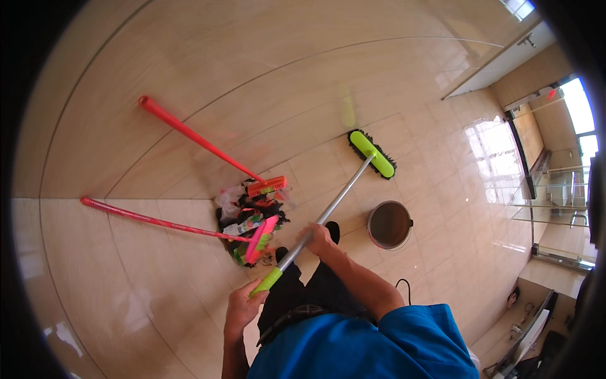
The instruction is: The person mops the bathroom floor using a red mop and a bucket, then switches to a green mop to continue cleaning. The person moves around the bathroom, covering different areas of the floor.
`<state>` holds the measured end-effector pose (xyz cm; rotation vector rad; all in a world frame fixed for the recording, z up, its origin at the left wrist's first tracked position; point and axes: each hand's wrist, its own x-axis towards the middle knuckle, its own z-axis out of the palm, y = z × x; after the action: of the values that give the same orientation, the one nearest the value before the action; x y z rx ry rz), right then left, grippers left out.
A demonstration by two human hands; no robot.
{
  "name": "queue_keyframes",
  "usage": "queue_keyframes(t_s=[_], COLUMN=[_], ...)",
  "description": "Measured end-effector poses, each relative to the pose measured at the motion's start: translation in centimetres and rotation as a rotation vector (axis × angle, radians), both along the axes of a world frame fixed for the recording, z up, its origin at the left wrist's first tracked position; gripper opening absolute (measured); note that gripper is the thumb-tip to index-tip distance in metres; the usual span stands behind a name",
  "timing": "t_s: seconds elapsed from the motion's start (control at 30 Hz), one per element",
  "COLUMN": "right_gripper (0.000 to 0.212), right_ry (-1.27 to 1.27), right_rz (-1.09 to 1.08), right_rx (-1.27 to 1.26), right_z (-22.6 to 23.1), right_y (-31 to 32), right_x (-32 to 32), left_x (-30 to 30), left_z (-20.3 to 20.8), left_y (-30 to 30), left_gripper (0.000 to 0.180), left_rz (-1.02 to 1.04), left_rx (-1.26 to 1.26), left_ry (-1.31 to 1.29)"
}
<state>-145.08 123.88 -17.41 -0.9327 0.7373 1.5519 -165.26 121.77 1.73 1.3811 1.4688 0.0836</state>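
Note:
A mop (344, 191) with a silver pole runs diagonally across my body. My left hand (242, 307) is closed round the green grip at its near end. Farther up, my right hand (317, 239) wraps the metal pole. The flat green mop head (372, 154), edged with dark fringe, rests on the tiles at the foot of the wall. A grey-brown bucket (389, 225) stands to the right of the pole. To the left, a red broom (196, 136) and a pink broom (170, 224) have their heads on a heap of rubbish (240, 211).
A tiled wall (252, 50) rises on the far side and at left. Glossy beige tiles (435, 170) cover the floor. A white door (505, 60) stands at the far right, with glass panels (562, 189) along the right side and a sink area (521, 331) lower right.

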Motion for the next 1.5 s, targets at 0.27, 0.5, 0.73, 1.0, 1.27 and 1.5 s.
queue_keyframes(t_s=[0.27, 0.5, 0.73, 1.0, 1.27, 1.5], right_gripper=[0.012, 0.009, 0.013, 0.01, 0.007, 0.02], right_ry=[0.139, 0.053, -0.09, -0.208, -0.022, 0.049], right_rz=[0.005, 0.185, 0.204, 0.284, 0.426, 0.402], right_rx=[-0.051, 0.02, 0.028, -0.093, -0.026, -0.027], right_z=[-1.2, 2.6, 0.1, -2.2, -2.2, 2.4], right_y=[-0.6, -0.9, -0.1, -0.8, -1.4, -1.2], right_x=[-15.7, -21.2, -14.4, -8.2, -19.6, -24.6], left_x=[-12.0, -17.5, -12.4, -8.2, -16.9, -19.5], left_z=[5.4, 7.7, 1.1, -0.9, 5.4, 9.2], left_y=[-0.3, -0.4, -0.6, -2.2, -2.6, -2.3], left_gripper=[0.026, 0.022, 0.021, 0.027, 0.025, 0.019], left_rz=[0.186, 0.292, 0.18, -0.065, 0.22, 0.413], left_rx=[0.015, 0.006, -0.014, 0.259, 0.039, 0.081], left_ry=[0.103, 0.099, 0.041, -0.03, 0.127, 0.153])
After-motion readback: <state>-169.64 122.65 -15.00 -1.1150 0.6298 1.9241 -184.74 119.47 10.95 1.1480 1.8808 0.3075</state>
